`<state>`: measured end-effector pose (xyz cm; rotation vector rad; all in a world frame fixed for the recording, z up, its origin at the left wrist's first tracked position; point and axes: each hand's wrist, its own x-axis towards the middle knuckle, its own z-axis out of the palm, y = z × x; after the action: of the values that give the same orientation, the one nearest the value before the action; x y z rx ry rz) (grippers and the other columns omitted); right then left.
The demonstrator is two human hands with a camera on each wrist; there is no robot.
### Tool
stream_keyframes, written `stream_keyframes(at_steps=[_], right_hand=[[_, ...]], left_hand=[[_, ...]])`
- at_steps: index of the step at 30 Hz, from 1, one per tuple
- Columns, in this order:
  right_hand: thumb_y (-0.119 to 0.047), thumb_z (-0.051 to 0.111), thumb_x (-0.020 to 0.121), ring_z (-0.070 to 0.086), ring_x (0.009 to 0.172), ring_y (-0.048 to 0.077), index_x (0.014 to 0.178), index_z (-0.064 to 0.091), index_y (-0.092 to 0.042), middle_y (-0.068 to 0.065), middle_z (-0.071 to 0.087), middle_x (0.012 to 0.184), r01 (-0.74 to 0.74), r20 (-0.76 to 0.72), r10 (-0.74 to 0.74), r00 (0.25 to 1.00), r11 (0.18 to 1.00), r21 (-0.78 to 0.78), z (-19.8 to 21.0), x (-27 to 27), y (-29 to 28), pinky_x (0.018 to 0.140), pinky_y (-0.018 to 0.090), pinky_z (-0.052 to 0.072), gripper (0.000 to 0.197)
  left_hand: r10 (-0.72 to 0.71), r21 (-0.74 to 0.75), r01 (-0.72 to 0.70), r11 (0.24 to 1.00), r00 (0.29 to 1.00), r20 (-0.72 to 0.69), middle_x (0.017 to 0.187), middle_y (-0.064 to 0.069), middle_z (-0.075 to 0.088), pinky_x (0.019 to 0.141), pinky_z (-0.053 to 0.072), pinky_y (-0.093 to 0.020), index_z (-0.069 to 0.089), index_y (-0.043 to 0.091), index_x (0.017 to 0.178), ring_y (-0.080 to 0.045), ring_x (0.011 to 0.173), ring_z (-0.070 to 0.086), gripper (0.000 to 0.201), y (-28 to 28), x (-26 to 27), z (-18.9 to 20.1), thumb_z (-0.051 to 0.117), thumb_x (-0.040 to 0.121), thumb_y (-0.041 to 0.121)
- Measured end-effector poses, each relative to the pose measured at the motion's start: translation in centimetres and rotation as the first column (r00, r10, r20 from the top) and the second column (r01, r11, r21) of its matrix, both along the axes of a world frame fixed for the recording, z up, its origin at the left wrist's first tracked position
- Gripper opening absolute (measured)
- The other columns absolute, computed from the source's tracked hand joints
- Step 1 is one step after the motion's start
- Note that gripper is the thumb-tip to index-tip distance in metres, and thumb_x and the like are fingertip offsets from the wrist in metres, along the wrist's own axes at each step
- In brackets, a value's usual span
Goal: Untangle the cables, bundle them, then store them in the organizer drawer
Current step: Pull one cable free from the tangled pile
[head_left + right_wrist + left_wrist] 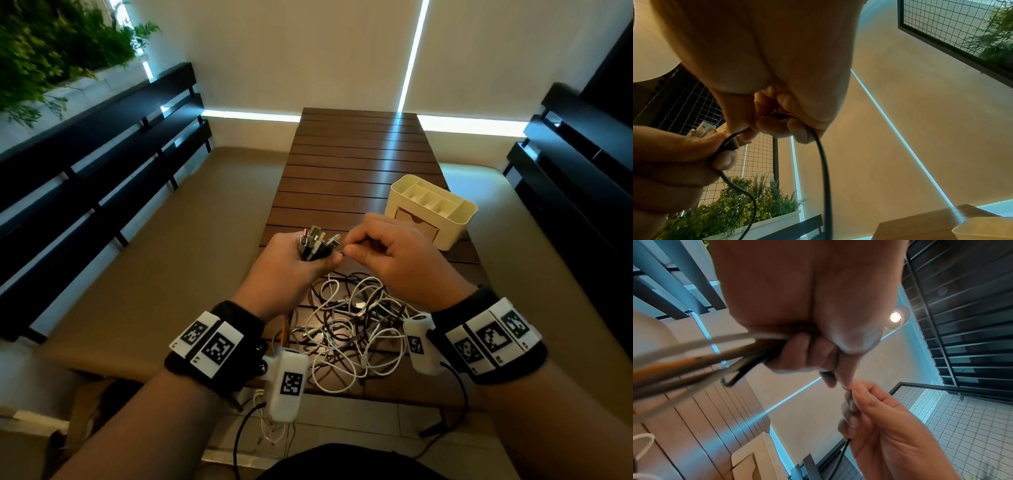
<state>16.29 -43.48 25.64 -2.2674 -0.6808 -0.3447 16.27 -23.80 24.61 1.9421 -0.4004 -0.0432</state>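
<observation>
My left hand (301, 255) grips a bunch of cable ends, their USB plugs (317, 240) sticking up out of the fist. Right beside it my right hand (376, 245) pinches a thin black cable (823, 162) that loops from the left fist through its curled fingers and hangs down. Below both hands a tangle of white and black cables (352, 329) lies on the near end of the slatted wooden table (356, 161). The cream organizer (433, 209), its small front drawer (416, 224) shut, stands on the table's right side just beyond my right hand.
Dark slatted benches (102, 164) run along both sides of the table with tan floor between. A planter of green plants (58, 44) stands at the far left. Some cable ends (270, 425) hang off the table's near edge.
</observation>
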Motion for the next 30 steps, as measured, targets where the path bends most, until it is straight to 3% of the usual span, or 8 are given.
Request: stream_keyframes(at_steps=[4, 7, 13, 16, 19, 23, 28, 30], right_hand=[[-0.018, 0.062, 0.096, 0.058, 0.072, 0.005, 0.101, 0.067, -0.026, -0.014, 0.063, 0.082, 0.041, -0.135, -0.030, 0.990, 0.996, 0.084, -1.0, 0.1, -0.4, 0.066, 0.016, 0.047, 0.010], [-0.028, 0.060, 0.097, 0.055, 0.063, 0.010, 0.087, 0.063, -0.032, -0.011, 0.059, 0.069, 0.174, -0.344, -0.103, 0.933, 0.968, 0.182, -2.7, 0.3, -1.5, 0.066, 0.034, 0.051, 0.012], [-0.020, 0.064, 0.095, 0.054, 0.063, 0.005, 0.079, 0.063, -0.030, -0.012, 0.058, 0.068, 0.260, -0.275, -0.167, 0.947, 0.900, 0.350, -2.1, 2.1, -2.2, 0.063, 0.020, 0.046, 0.019], [-0.021, 0.067, 0.093, 0.054, 0.068, -0.001, 0.080, 0.062, -0.032, -0.012, 0.061, 0.074, 0.185, -0.175, -0.153, 0.973, 0.965, 0.184, -1.3, 2.5, -1.9, 0.063, 0.009, 0.042, 0.018], [-0.020, 0.071, 0.090, 0.054, 0.072, 0.001, 0.085, 0.066, -0.026, -0.014, 0.058, 0.078, 0.056, -0.077, -0.059, 0.995, 0.998, -0.034, -1.8, 2.7, -1.1, 0.065, 0.013, 0.038, 0.009], [-0.016, 0.071, 0.089, 0.054, 0.073, 0.003, 0.091, 0.071, -0.016, -0.018, 0.053, 0.080, -0.026, -0.029, 0.025, 0.999, 0.999, -0.045, -2.3, 2.6, 0.0, 0.065, 0.010, 0.039, 0.002], [-0.025, 0.062, 0.096, 0.053, 0.062, 0.002, 0.086, 0.064, -0.024, -0.013, 0.056, 0.070, -0.008, -0.170, 0.016, 0.985, 0.999, 0.046, -2.4, 1.9, -0.4, 0.057, 0.013, 0.041, 0.011], [-0.029, 0.056, 0.099, 0.052, 0.058, 0.003, 0.081, 0.061, -0.028, -0.007, 0.057, 0.067, 0.048, -0.277, -0.021, 0.961, 0.995, 0.093, -3.5, 1.8, -1.2, 0.056, 0.016, 0.041, 0.019]], left_hand=[[0.125, -0.058, -0.122, 0.991, 0.990, 0.061, 0.051, 0.010, 0.049, 0.052, 0.044, -0.037, 0.061, 0.005, 0.074, -0.014, 0.050, 0.046, 0.029, 0.5, 0.1, 0.3, 0.071, 0.090, 0.027], [0.239, -0.185, -0.231, 0.955, 0.971, 0.022, 0.052, 0.009, 0.045, 0.053, 0.044, -0.046, 0.057, 0.013, 0.070, -0.019, 0.051, 0.042, 0.030, 2.2, 0.7, 0.6, 0.068, 0.091, 0.032], [0.196, 0.046, -0.190, 0.981, 0.961, -0.197, 0.047, 0.014, 0.050, 0.058, 0.040, -0.028, 0.062, 0.020, 0.072, -0.005, 0.051, 0.045, 0.022, 1.9, 0.4, -1.3, 0.071, 0.092, 0.026], [0.146, 0.097, -0.131, 0.987, 0.974, -0.174, 0.059, 0.010, 0.063, 0.060, 0.045, -0.024, 0.071, 0.013, 0.084, 0.001, 0.052, 0.052, 0.012, 1.3, 0.2, -1.5, 0.073, 0.090, 0.023], [0.135, 0.065, -0.131, 0.989, 0.989, -0.052, 0.081, -0.013, 0.071, 0.059, 0.047, -0.022, 0.074, 0.007, 0.092, -0.013, 0.064, 0.059, 0.017, 0.5, 0.5, -0.8, 0.074, 0.089, 0.024], [0.060, 0.094, -0.057, 0.994, 0.998, -0.023, 0.062, -0.004, 0.058, 0.048, 0.037, -0.019, 0.064, 0.008, 0.074, -0.008, 0.053, 0.046, 0.025, -0.5, 0.6, -0.3, 0.074, 0.090, 0.025], [0.119, 0.038, -0.121, 0.992, 0.991, 0.060, 0.056, 0.010, 0.049, 0.049, 0.037, -0.015, 0.057, 0.016, 0.069, -0.001, 0.049, 0.042, 0.028, -0.3, 0.2, 0.5, 0.070, 0.092, 0.024], [0.206, -0.095, -0.201, 0.975, 0.977, 0.048, 0.056, 0.009, 0.050, 0.050, 0.041, -0.024, 0.056, 0.019, 0.071, -0.008, 0.049, 0.044, 0.025, 0.7, 0.3, 1.3, 0.067, 0.093, 0.027]])
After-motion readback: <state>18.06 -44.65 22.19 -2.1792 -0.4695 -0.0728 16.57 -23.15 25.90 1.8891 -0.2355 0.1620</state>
